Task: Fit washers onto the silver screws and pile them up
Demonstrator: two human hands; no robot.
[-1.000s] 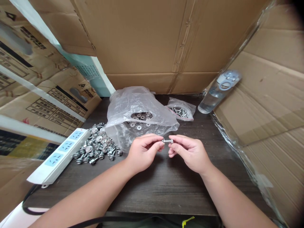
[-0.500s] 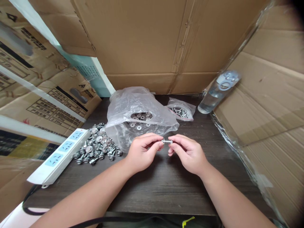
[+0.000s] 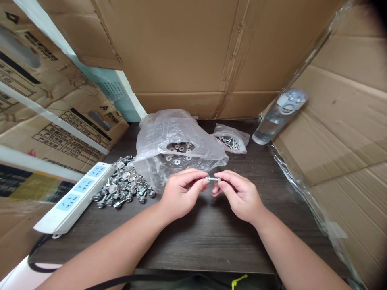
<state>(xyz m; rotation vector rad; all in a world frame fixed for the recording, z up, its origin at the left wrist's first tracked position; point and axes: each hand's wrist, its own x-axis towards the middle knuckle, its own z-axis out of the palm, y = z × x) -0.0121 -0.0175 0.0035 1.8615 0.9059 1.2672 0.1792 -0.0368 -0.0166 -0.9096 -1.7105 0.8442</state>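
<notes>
A small silver bolt point(image 3: 214, 179) lies level between my two hands above the table. My left hand point(image 3: 183, 194) pinches its left end, where a wider round rim shows, perhaps a washer or flange. At the other end, the thumb and fingertips of my right hand point(image 3: 242, 195) are closed on the bolt. Fingers partly hide both ends. Left of my left hand lies a heap of bolts with round washers or flanges point(image 3: 123, 183). Just behind my hands, a clear plastic bag point(image 3: 169, 125) lies with its mouth towards me, loose flat washers point(image 3: 177, 162) inside.
A small zip bag of screws point(image 3: 231, 143) and a water bottle point(image 3: 273, 119) are at the back right. A white power strip point(image 3: 72, 197) borders the heap on the left. Cardboard walls point(image 3: 181, 48) enclose the dark table point(image 3: 211, 241); a black cable runs along its front.
Both hands stay in nearly the same place, still pinching the bolt. The right fingertips have shifted very slightly around its end. The rest stays where it was.
</notes>
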